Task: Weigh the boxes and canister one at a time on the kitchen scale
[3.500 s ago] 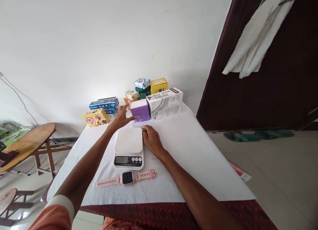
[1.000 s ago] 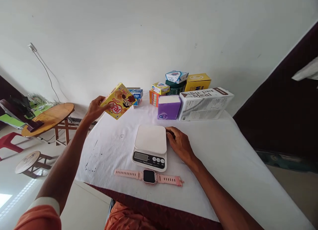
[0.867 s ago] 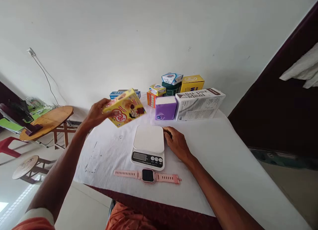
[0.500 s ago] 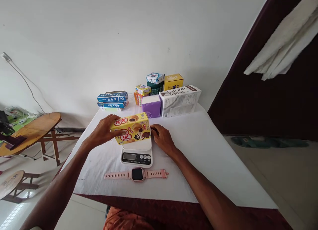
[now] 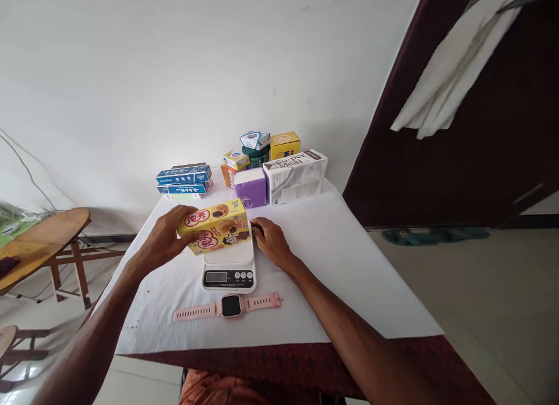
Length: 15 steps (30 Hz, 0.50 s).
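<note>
In the head view my left hand (image 5: 168,233) grips a yellow snack box (image 5: 218,227) by its left end, thumb on the front face. The box is tilted over a white kitchen scale (image 5: 229,271) and hides the back of its platform. The scale's display looks blank. My right hand (image 5: 273,240) is closed at the scale's right side, close to the box's right end. Its fingertips are partly hidden, and I cannot tell whether they hold anything. In front of the scale, a pink-strapped smartwatch (image 5: 231,305) lies stretched out flat.
Blue boxes (image 5: 183,180) are stacked at the back left. Behind the scale stand a purple tissue pack (image 5: 251,189), a white carton (image 5: 297,178), a yellow box (image 5: 285,145) and several small boxes. A wooden table (image 5: 48,239) is at left; slippers (image 5: 432,235) lie on the floor at right.
The view has swung to the right, so the table's things appear further left. Both hands keep nearly the same pose, with the yellow box still in my left hand.
</note>
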### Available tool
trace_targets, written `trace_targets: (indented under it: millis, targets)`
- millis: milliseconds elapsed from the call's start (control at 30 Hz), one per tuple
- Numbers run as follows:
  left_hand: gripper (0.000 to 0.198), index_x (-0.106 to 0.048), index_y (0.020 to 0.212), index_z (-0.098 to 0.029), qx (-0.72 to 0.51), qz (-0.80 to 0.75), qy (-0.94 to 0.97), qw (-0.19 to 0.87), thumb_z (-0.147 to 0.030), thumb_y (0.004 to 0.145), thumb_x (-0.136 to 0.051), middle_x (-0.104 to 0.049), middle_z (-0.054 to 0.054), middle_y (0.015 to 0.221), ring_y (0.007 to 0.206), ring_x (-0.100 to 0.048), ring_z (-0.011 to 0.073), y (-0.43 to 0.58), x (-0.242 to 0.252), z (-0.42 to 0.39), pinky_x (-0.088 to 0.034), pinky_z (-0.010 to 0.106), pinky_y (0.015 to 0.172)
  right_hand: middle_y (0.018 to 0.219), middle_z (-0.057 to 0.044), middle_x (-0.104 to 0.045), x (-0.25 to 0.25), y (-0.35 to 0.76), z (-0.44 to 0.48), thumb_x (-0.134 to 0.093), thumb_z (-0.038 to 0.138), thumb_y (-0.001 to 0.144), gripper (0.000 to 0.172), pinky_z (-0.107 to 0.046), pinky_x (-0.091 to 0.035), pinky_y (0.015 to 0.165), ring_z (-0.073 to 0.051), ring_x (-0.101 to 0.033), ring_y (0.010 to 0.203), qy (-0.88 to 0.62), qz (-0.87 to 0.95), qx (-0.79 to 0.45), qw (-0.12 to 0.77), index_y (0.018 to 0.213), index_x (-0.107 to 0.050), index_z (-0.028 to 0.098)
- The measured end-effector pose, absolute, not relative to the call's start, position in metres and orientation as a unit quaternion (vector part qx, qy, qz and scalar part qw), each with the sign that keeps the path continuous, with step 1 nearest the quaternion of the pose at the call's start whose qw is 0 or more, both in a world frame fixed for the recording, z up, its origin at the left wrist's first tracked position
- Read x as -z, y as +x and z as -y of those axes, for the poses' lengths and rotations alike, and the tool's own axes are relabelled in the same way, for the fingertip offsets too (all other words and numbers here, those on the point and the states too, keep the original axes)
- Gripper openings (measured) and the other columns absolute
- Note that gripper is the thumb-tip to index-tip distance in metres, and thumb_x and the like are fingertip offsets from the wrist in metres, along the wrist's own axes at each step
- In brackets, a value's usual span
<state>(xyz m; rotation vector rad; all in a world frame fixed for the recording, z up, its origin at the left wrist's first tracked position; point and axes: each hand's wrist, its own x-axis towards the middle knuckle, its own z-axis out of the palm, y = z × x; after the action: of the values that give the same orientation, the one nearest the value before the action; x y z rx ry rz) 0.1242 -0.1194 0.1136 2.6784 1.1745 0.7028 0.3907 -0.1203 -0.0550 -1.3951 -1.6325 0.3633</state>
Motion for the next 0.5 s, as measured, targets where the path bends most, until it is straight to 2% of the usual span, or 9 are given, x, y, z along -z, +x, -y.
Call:
trace_targets:
  millis: [133,267,500]
  targets:
    - [0.044,-0.063,0.119,-0.022,-0.288,-0.395,0.869,0.081,-0.052,0.088,-0.071,-0.074,0.006,0.110,0.091,-0.069,0.0231,0.143,-0.128,0.120,-0.054,0.035,0.077,0.099,-0.009,-0.073,0.061,0.391,0.115,-0.049,0.014,0.091,0.020,-0.033,-0.048,0.085,-0.022,-0.065,0.091,-0.586,0.662,-0.134,0.448,0.099,-0.067,0.020]
    - [0.044,-0.064,0.119,-0.021,-0.312,-0.337,0.886,0.055,-0.050,0.087,-0.074,-0.073,0.007,0.112,0.094,-0.068,0.0228,0.186,-0.140,0.119,-0.053,0.034,0.081,0.103,-0.011,-0.073,0.067,0.390,0.110,-0.050,0.016,0.092,0.020,-0.035,-0.048,0.090,-0.025,-0.064,0.098,-0.604,0.654,-0.123,0.439,0.102,-0.067,0.019]
    - [0.041,-0.063,0.116,-0.019,-0.309,-0.284,0.906,0.051,-0.045,0.086,-0.073,-0.072,0.008,0.111,0.093,-0.067,0.0227,0.267,-0.129,0.101,-0.053,0.035,0.081,0.109,-0.010,-0.073,0.064,0.387,0.110,-0.051,0.012,0.090,0.026,-0.033,-0.048,0.094,-0.023,-0.064,0.103,-0.604,0.657,-0.113,0.437,0.107,-0.068,0.020]
